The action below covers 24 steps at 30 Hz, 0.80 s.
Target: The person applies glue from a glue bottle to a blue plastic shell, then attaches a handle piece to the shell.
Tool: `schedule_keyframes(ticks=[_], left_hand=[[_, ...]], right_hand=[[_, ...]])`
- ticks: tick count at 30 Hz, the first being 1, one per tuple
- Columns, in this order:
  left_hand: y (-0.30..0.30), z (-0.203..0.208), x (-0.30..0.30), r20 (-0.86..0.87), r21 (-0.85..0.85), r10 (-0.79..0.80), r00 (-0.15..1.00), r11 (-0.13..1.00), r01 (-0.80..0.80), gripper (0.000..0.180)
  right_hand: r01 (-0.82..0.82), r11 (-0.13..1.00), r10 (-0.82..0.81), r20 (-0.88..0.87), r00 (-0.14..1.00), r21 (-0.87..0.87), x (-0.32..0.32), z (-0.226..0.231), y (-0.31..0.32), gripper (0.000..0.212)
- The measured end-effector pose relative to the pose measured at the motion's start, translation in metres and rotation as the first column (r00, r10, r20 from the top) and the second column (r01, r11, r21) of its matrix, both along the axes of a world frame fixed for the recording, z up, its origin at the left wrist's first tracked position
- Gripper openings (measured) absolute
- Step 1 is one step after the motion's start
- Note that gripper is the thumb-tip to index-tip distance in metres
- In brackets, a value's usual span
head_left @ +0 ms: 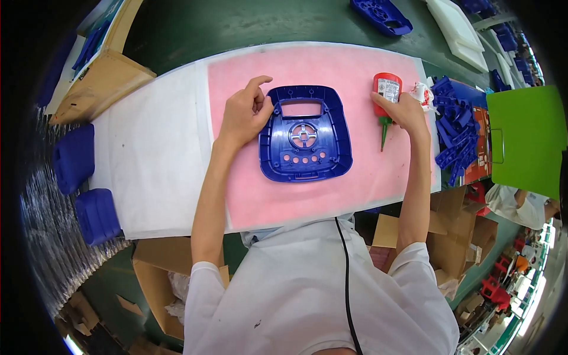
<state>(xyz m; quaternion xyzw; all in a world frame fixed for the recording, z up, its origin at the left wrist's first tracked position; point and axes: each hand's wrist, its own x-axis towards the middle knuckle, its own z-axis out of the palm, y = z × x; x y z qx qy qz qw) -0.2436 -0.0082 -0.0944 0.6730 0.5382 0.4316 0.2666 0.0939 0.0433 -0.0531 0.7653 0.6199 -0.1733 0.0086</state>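
Note:
A blue plastic housing [327, 127] lies hollow side up on the pink mat, showing a rectangular opening, a round grille and a row of small holes. At its upper left edge is my left hand [247, 111], index finger stretched out, other fingers loosely curled, thumb against the rim. The hand does not appear to grip the housing. To the right, my right hand [404, 112] is closed around a red glue bottle [388, 86] with a pale label. Its green nozzle points down, above the mat and apart from the housing.
The pink mat [260, 204] covers the right part of a white-covered table [160, 148]. Small blue plastic parts [454, 133] are heaped at the right, beside crumpled white material [421, 94] and a green panel [526, 142]. Blue housings [74, 157] stand left; cardboard boxes [157, 284] sit below.

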Motion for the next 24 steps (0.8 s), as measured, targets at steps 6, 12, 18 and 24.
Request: schedule_keyframes(ticks=[6, 12, 18, 24], left_hand=[[-0.001, -0.010, -0.009, -0.030, 0.010, -0.048, 0.998, 0.999, 0.048, 0.026], [0.005, -0.012, -0.016, 0.026, -0.005, 0.011, 1.000, 1.000, -0.010, 0.023], [0.010, -0.023, -0.025, 0.232, -0.027, 0.044, 0.972, 0.999, -0.039, 0.023], [0.012, -0.019, -0.021, 0.165, 0.064, 0.046, 0.985, 0.996, -0.058, 0.026]], right_hand=[[0.090, 0.990, -0.138, -0.784, 0.605, -0.105, -0.013, 0.011, 0.007, 0.060], [0.157, 0.988, 0.068, -0.880, -0.469, -0.007, -0.076, -0.011, 0.021, 0.059], [0.237, 0.972, 0.165, -0.720, -0.674, 0.001, -0.123, -0.034, 0.044, 0.070], [0.219, 0.974, 0.182, -0.760, -0.624, 0.054, -0.110, -0.073, 0.054, 0.072]])
